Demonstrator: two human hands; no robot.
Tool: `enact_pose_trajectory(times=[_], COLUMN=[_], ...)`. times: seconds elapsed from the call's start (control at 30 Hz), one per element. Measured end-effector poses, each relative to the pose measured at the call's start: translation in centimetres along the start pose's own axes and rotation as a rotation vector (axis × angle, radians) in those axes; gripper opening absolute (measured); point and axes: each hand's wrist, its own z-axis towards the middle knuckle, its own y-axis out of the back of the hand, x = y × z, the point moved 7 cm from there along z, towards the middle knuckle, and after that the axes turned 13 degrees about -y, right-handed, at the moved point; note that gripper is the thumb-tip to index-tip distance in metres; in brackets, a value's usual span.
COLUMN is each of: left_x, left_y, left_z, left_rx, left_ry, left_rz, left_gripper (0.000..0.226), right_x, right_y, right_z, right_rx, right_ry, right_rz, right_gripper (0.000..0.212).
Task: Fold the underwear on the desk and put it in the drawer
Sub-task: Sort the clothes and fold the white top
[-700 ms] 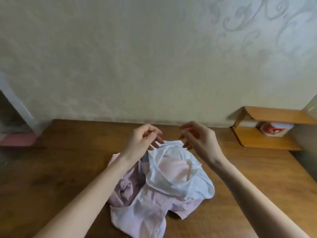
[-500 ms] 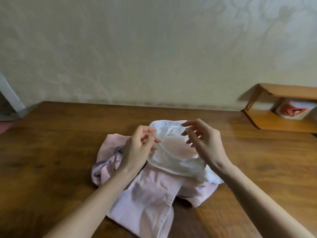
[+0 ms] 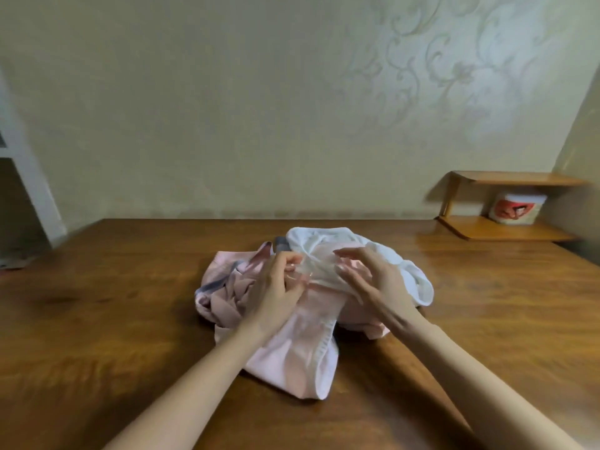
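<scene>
Left hand (image 3: 276,289) fingers pinching white underwear (image 3: 401,266) mid-frame on bench (image 3: 97,319); right hand (image 3: 376,282) touching it, grasp unclear

no readable text anywhere, white tub (image 3: 517,208) on shelf bears only a red picture

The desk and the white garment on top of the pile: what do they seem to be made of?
Desk: wood or wood veneer, warm brown with visible grain. A glossy sheen reflects light, so it is probably varnished.
White garment: soft, thin, matte fabric. It crumples in loose folds, and pink shows through its middle. Whether it is cotton or synthetic, I cannot tell.
</scene>
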Motion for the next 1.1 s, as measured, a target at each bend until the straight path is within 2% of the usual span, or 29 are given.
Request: enact_pose_trajectory(times=[0.07, 0.13, 0.2, 0.3, 0.33, 0.37, 0.43, 0.47, 0.53, 0.6, 0.67, 0.7, 0.73, 0.77, 0.8, 0.83, 0.87, 0.93, 0.97, 1.03, 1.1], left_x=[-0.4, -0.2, 0.3, 0.4, 0.5, 0.4, -0.1, -0.3, -0.2, 0.7, 0.4, 0.1, -0.3, -0.9, -1.4, -2.1, -3.4, -5.3, -5.7, -5.3, -3.8], left_y=[0.1, -0.5, -1.0, -2.2, -2.8, -3.3, -4.5, -4.9, -4.3, -2.8, -1.7, -1.5, -1.4, -1.0, -0.8, -0.4, 0.1, -0.1, -0.4, -1.0, -0.9], left_z=[-0.5, -1.0, -1.2, -0.8, -0.7, -0.6, -0.7, -0.8, -0.5, 0.3, 1.0, 1.2, 1.1, 1.1, 1.3, 1.7, 2.3, 3.8, 4.4, 5.3, 5.9], left_rx=[0.093, 0.227, 0.283, 0.304, 0.323, 0.34, 0.389, 0.42, 0.429, 0.386, 0.277, 0.23, 0.189, 0.124, 0.063, -0.015, -0.081, -0.083, -0.062, -0.035, -0.058], left_ry=[-0.016, 0.037, 0.148, 0.235, 0.242, 0.223, 0.122, 0.055, -0.007, -0.002, -0.1, -0.161, -0.165, -0.116, -0.059, -0.04, -0.053, -0.068, -0.024, 0.075, 0.13], left_rz=[0.101, 0.198, 0.193, 0.123, 0.139, 0.186, 0.318, 0.395, 0.554, 0.68, 0.701, 0.622, 0.429, 0.212, 0.033, -0.078, -0.105, -0.092, -0.11, -0.193, -0.216], left_gripper=[0.057, 0.086, 0.108, 0.129, 0.131, 0.132, 0.124, 0.113, 0.084, 0.066, 0.06, 0.067, 0.078, 0.085, 0.084, 0.082, 0.085, 0.088, 0.079, 0.043, 0.013], right_x=[1.1, 1.4, 1.3, 0.9, 0.3, -0.4, -1.3, -1.1, 0.3, 3.0, 5.1, 6.2, 7.2, 8.0, 8.9, 10.0, 11.3, 13.8, 14.8, 15.6, 14.7], right_y=[-0.3, -1.0, -0.1, 1.8, 2.7, 3.6, 4.9, 5.5, 7.1, 8.6, 8.9, 8.7, 8.1, 7.5, 6.9, 6.5, 6.7, 8.4, 9.5, 11.6, 13.1], right_z=[-1.0, -1.1, 0.0, 1.5, 2.0, 2.4, 3.0, 3.2, 3.7, 4.0, 4.7, 5.0, 5.3, 5.6, 5.6, 5.5, 5.6, 5.9, 6.1, 6.9, 7.8], right_rx=[0.065, 0.053, -0.008, -0.101, -0.138, -0.164, -0.157, -0.12, -0.028, 0.071, 0.096, 0.097, 0.113, 0.156, 0.228, 0.324, 0.414, 0.546, 0.598, 0.654, 0.601], right_ry=[0.136, 0.213, 0.116, -0.099, -0.182, -0.283, -0.439, -0.45, -0.376, -0.228, -0.114, -0.061, -0.018, 0.015, 0.044, 0.071, 0.098, 0.212, 0.275, 0.363, 0.378], right_rz=[-0.207, -0.36, -0.315, -0.274, -0.129, 0.121, 0.686, 0.872, 0.989, 0.887, 0.54, 0.32, 0.157, 0.109, 0.178, 0.346, 0.551, 0.924, 1.076, 1.287, 1.391], right_gripper=[0.048, 0.037, 0.016, 0.01, 0.009, 0.008, 0.009, 0.009, 0.008, 0.016, 0.028, 0.028, 0.025, 0.023, 0.021, 0.022, 0.023, 0.027, 0.032, 0.037, 0.041])
